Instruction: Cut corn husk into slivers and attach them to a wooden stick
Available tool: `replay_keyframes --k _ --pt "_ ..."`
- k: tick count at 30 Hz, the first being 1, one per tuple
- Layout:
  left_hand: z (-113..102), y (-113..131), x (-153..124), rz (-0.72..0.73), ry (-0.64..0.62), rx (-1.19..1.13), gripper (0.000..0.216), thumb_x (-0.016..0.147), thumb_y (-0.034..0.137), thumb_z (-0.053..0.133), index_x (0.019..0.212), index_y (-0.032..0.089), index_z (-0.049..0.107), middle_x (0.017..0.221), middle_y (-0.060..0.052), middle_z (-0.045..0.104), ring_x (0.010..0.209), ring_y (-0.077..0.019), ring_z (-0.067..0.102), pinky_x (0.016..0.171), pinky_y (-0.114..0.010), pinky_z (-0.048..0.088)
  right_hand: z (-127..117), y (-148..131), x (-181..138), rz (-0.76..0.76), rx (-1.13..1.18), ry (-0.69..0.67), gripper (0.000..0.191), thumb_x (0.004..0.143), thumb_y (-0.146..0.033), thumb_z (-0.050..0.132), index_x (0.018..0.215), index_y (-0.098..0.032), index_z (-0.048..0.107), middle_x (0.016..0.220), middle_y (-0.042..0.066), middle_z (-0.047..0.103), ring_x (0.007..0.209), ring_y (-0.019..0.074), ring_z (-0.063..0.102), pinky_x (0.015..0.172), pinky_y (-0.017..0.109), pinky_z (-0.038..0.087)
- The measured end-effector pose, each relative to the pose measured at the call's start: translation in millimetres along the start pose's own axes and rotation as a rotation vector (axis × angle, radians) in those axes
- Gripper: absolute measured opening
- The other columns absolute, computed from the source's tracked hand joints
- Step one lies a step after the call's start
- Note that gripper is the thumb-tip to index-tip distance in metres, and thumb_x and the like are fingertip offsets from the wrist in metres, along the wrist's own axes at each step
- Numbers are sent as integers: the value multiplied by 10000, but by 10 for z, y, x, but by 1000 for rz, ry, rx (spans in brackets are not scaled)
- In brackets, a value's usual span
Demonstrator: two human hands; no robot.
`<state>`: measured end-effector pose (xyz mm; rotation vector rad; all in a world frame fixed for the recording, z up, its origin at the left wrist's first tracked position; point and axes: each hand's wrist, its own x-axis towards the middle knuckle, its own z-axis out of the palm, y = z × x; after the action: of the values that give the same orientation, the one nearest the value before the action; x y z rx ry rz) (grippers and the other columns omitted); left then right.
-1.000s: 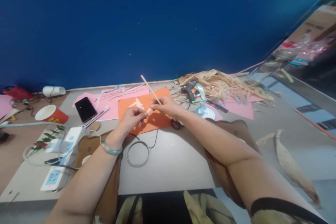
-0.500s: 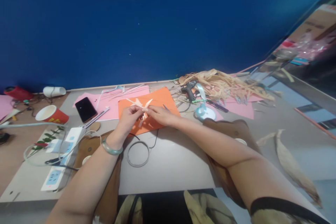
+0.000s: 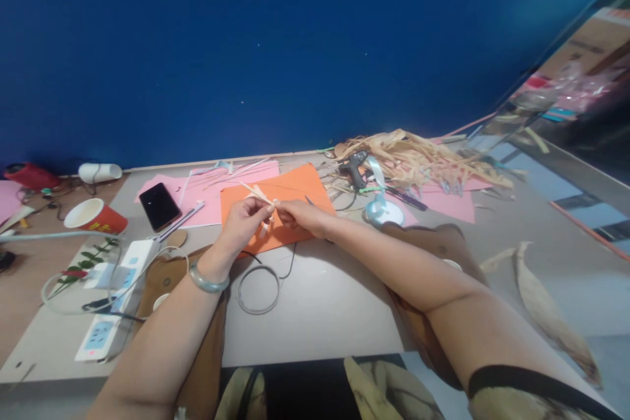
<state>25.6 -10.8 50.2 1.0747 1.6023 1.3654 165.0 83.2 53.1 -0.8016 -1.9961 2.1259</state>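
My left hand pinches a thin, pale strip that looks like dried husk; its free end points up and left. Close against it, my right hand has its fingers curled in, pinching the same strip near its right end. Both hands are just above an orange sheet lying on the table. Other pale strip ends show below the fingers, partly hidden by them. A dark pointed tip sticks out beyond my right hand; what it belongs to is hidden.
Right of the hands are a glue gun, a ribbon roll and a heap of dried strips. On the left are a phone, a paper cup and a power strip with cables. A wire coil lies in front.
My right hand's fingers have curled in more, and the pale piece that stuck up between the hands no longer shows. My left hand has hardly moved.
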Motion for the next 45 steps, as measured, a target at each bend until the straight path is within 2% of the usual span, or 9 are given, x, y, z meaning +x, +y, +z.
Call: replay_keyframes --k 8,14,17,21,24,26,33,37,45 --pt "-54 84 14 58 -15 -9 265 678 380 703 659 141 589 567 10 566 531 -90 506 532 -211 404 -74 -57 -38 130 239 -165 429 861 -503 385 596 -206 225 480 -92 178 393 53 53 338 177 46" --pt "-50 127 -12 36 -18 -49 268 674 381 710 642 147 583 552 16 551 490 -86 486 497 -218 391 -232 -198 -108 76 408 -231 437 885 -503 347 592 -201 232 465 -91 193 380 50 77 336 164 64" --pt "-38 112 -9 37 -17 -89 270 689 385 696 635 150 576 551 19 542 474 -88 485 475 -221 387 -314 -269 -117 5 430 -157 458 881 -546 310 590 -201 229 460 -90 181 381 54 68 344 170 56" --pt "-23 91 -4 90 -2 -101 249 715 362 681 637 144 589 550 14 551 514 -83 494 519 -209 396 -244 -176 -67 -3 164 58 488 830 -611 371 586 -195 301 473 -83 228 396 53 117 370 196 77" --pt "-26 46 6 109 2 -84 230 717 356 678 658 145 607 548 17 558 520 -84 503 533 -209 407 -91 -45 -46 -59 -129 104 470 776 -604 491 611 -171 407 528 -56 351 459 59 262 432 204 189" --pt "-31 0 18 115 5 -57 223 714 356 680 675 145 617 551 18 564 519 -87 511 535 -212 416 -7 6 -47 -95 -246 112 490 784 -628 457 626 -165 437 553 -46 384 504 70 310 488 214 236" --pt "-7 -58 9 80 53 28 249 706 383 685 716 140 629 586 -6 606 519 -107 551 496 -217 430 51 8 -56 -70 -325 164 596 805 -703 309 592 -159 428 527 -38 377 506 80 332 515 234 250" --pt "9 -10 -22 58 31 28 254 710 396 674 723 148 624 588 -5 606 486 -106 539 472 -224 424 37 18 -48 -40 -167 99 552 816 -670 355 572 -175 361 502 -53 312 459 66 253 445 221 199" --pt "-52 95 13 123 20 7 277 667 399 712 664 147 596 561 6 574 528 -101 524 531 -221 418 -91 -92 -89 132 277 -220 454 867 -545 367 598 -211 216 486 -93 158 405 59 42 340 182 42"
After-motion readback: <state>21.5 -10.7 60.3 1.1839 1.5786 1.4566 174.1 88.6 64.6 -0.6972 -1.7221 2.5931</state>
